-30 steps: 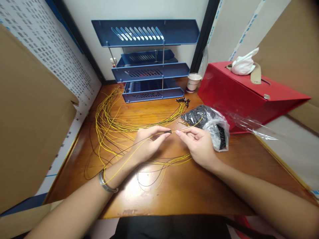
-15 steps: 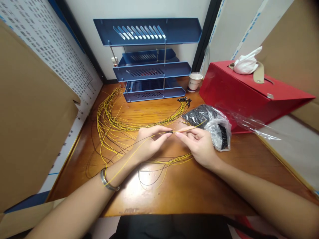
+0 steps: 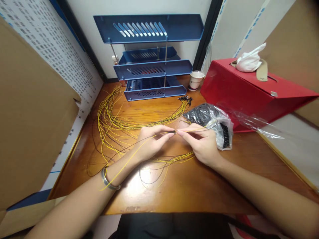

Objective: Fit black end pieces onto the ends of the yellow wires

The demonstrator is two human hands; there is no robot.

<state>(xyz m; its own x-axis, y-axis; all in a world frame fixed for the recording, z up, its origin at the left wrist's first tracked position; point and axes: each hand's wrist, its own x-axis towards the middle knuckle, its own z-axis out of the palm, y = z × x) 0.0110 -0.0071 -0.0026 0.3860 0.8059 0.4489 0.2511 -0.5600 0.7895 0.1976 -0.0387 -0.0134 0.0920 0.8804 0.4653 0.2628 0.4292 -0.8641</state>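
Note:
Between thumb and forefinger, my left hand (image 3: 151,142) pinches a small black connector (image 3: 171,132). A yellow wire and a dark one trail from it back over my left wrist. Close on the right, my right hand (image 3: 203,142) is closed in a pinch on the thin yellow wire (image 3: 209,125) at the connector's end; the wire's loose end sticks out past the knuckles. Behind both hands a large loop of yellow and black wires (image 3: 107,116) curves over the table, ending in several black connectors (image 3: 185,99). More wires (image 3: 174,160) lie under my hands.
A clear plastic bag (image 3: 211,118) of small black parts lies beyond my right hand. Behind stand a blue tiered tray (image 3: 154,68), a paper cup (image 3: 196,80) and a red tissue box (image 3: 239,93). Cardboard (image 3: 32,109) borders the wooden table (image 3: 194,192) on the left.
The loose wire end beyond my right hand now reaches further right and curls. Both hands keep their pinches, and the view has shifted slightly.

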